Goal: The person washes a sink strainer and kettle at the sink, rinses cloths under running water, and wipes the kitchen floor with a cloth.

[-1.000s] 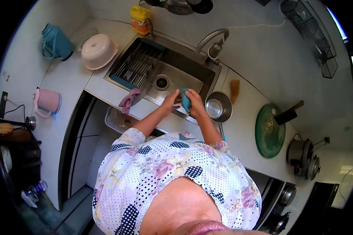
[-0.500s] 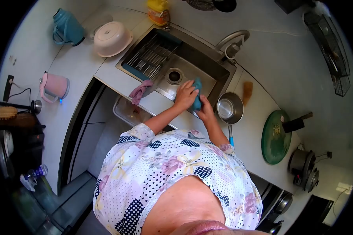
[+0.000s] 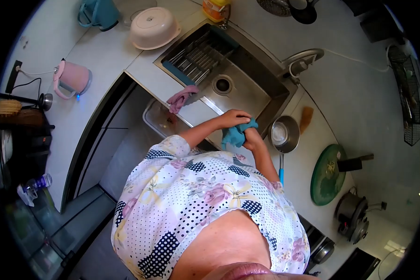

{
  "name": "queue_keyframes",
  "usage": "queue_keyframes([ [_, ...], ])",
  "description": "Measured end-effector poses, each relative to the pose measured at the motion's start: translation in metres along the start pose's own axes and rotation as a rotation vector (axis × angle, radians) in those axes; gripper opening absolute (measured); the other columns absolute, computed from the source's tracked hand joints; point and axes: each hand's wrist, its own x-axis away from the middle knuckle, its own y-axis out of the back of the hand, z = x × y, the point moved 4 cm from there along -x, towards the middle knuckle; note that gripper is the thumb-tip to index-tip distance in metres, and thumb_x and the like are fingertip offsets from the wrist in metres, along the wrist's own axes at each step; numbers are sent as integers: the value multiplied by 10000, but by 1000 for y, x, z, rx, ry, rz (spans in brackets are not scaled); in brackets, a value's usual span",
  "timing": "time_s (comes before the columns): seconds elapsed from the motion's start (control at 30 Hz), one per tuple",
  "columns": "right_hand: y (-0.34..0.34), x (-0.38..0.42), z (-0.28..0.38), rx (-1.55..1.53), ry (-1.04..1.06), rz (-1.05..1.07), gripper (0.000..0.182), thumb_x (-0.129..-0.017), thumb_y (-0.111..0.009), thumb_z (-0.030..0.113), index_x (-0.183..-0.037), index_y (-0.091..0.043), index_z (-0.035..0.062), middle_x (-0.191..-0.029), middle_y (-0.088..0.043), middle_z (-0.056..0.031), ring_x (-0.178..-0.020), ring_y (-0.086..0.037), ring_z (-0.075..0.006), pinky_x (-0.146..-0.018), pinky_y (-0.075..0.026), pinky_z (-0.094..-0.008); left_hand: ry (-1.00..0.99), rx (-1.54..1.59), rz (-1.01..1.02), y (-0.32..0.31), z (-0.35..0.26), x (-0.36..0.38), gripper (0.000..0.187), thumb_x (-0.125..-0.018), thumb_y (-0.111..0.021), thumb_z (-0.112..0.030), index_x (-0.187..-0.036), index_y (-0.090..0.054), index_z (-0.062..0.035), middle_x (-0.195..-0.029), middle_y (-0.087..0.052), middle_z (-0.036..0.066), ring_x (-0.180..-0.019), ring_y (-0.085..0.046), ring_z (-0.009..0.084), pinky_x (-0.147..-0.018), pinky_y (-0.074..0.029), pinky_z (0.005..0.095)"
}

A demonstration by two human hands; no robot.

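A teal cloth (image 3: 233, 135) is bunched between both of my hands above the front edge of the steel sink (image 3: 247, 93). My left hand (image 3: 233, 117) lies over the top of the cloth with its fingers curled around it. From the right side, my right hand (image 3: 253, 139) grips the same cloth. A pink rag (image 3: 181, 99) hangs over the sink's front rim to the left of my hands. A small steel pan with a blue handle (image 3: 284, 135) sits on the counter just right of my right hand.
A dish rack (image 3: 198, 58) fills the sink's left part, and the faucet (image 3: 303, 60) stands behind. On the counter: a beige basin (image 3: 154, 28), a pink kettle (image 3: 72, 78), a teal jug (image 3: 98, 11), a green cutting board with a cleaver (image 3: 329, 175), and a pot (image 3: 352, 217).
My hands have come back from over the sink basin to its front edge, nearer my body, with the teal cloth bunched between them. The head view has shifted toward the left.
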Motion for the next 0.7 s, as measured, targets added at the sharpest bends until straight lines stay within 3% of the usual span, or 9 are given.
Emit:
queue_keyframes([
  [0.07, -7, 5, 5, 111, -14, 25, 275, -882, -518, 219, -1101, -511, 54, -1010, -578, -66, -839, -599, -159, -690, -511, -290, 168, 375, 127, -2, 15, 6, 294, -832, -609, -211, -1072, -614, -40, -1048, -613, 78, -988, -546, 139, -868, -421, 280],
  [0.1, -8, 4, 7, 162, -18, 36, 270, -876, -526, 199, -1100, -512, 49, -997, -582, -61, -829, -600, -154, -685, -510, -284, 168, 393, 99, 0, 27, 6, 226, -823, -619, -197, -988, -635, -44, -948, -623, 46, -879, -542, 97, -793, -439, 260],
  [0.2, 11, -12, -5, 245, 52, 73, 294, -866, -532, 191, -1116, -498, 39, -997, -584, -61, -868, -593, -154, -709, -509, -291, -5, 173, 60, 26, 54, 1, 159, -819, -629, -189, -867, -627, -38, -821, -608, 16, -780, -538, 83, -702, -444, 248],
  [0.27, 43, -30, -12, 385, 119, -34, 202, -840, -569, 181, -984, -561, 40, -909, -580, -34, -791, -553, -123, -681, -458, -263, -26, 135, -123, 50, 58, 1, 111, -767, -672, -119, -789, -603, -34, -728, -605, 29, -695, -554, 97, -646, -458, 245],
  [0.37, 49, -21, 5, 540, 318, -186, 159, -808, -621, 202, -816, -598, 45, -772, -550, 7, -682, -481, -87, -634, -390, -236, 23, -5, -256, 83, 61, 0, 100, -784, -643, -106, -783, -572, -36, -785, -611, 51, -735, -556, 97, -666, -457, 244],
  [0.47, 51, -21, 34, 636, 532, -459, 128, -810, -634, 154, -848, -603, 37, -724, -541, 18, -674, -474, -69, -597, -394, -232, -110, 17, -343, 100, 30, -1, 92, -785, -625, -74, -804, -548, -28, -874, -616, 68, -786, -561, 103, -701, -461, 251],
  [0.6, 14, 0, 73, 572, 835, -483, 93, -806, -624, 81, -875, -606, 22, -763, -577, 2, -705, -509, -75, -624, -423, -235, -290, 191, -354, 107, 17, -9, 128, -769, -621, -16, -850, -523, -19, -943, -613, 79, -830, -570, 117, -768, -460, 265],
  [0.67, -8, 15, 83, 654, 964, -464, 79, -805, -616, 57, -873, -606, 19, -782, -603, -21, -731, -538, -87, -652, -438, -236, -242, 236, -324, 106, 19, -4, 204, -735, -607, 41, -905, -514, -23, -939, -608, 79, -863, -568, 127, -810, -450, 272],
  [0.7, -20, 27, 85, 880, 1070, -463, 99, -770, -614, 23, -869, -611, 24, -834, -630, -85, -786, -603, -170, -701, -468, -280, -213, 186, -312, 106, 22, 1, 221, -727, -603, 48, -916, -512, -24, -939, -607, 75, -869, -566, 127, -811, -448, 271],
])
